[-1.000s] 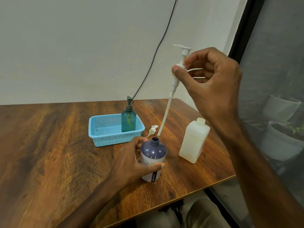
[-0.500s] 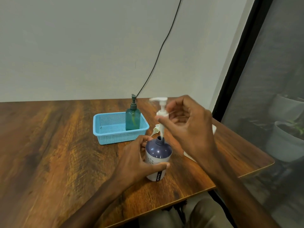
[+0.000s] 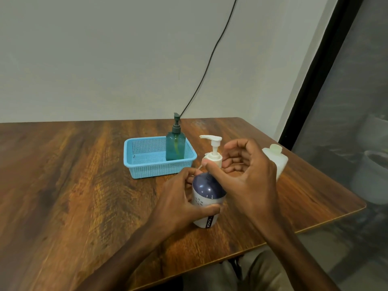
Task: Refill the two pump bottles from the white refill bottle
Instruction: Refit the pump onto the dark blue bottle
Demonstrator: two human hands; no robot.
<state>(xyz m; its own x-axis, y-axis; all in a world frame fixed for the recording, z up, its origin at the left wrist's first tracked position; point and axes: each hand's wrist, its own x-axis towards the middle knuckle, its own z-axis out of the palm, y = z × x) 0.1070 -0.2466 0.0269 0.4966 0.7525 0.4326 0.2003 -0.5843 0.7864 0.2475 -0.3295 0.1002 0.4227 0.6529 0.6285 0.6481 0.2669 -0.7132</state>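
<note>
Wooden table (image 3: 63,185), left half bare wood. Blue basket (image 3: 159,171) sits mid-table toward the far edge. Green pump bottle (image 3: 175,148) stands upright in the basket's right end, against its right wall, pump on.

Left hand (image 3: 180,204) wraps the purple-and-white pump bottle (image 3: 206,190), fingers round the back, thumb across the white lower body. Bottle is upright on the table, near the near edge, right of centre, just in front of the basket's right corner.

White pump (image 3: 214,150) stands vertical over that bottle's neck, nozzle pointing left. Right hand (image 3: 249,175) pinches its collar, thumb on the front, curled fingers behind. The thumb hides the joint, so can't tell if the collar is seated.

Small white part pokes out behind the left fingers, mostly hidden.

White refill bottle (image 3: 277,160) is upright close to the table's right edge, partly behind the right hand, not touched.

Black cable (image 3: 210,59) runs down the wall to the table's far edge.
</note>
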